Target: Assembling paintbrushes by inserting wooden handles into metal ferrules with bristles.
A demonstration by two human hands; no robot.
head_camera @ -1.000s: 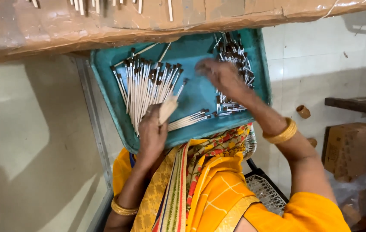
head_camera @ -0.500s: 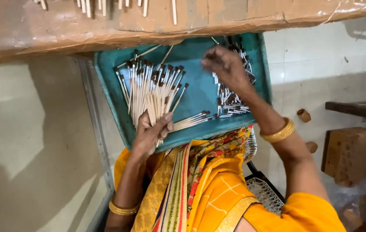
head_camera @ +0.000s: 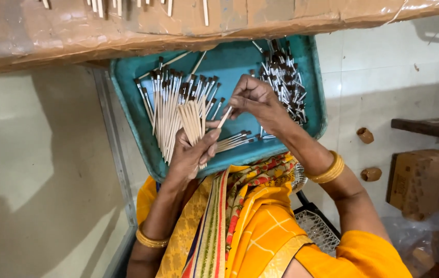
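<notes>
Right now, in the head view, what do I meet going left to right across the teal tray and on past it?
Tray rim → pile of dark-tipped sticks → left hand gripping a stick bundle → right hand pinching one stick → heap of short dark-tipped sticks → brown cardboard box.

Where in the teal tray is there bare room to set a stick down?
Bare tray floor shows at the top centre, between the left pile of sticks and the right heap, and along the near right corner. The middle is crowded by the left hand and right hand.
</notes>
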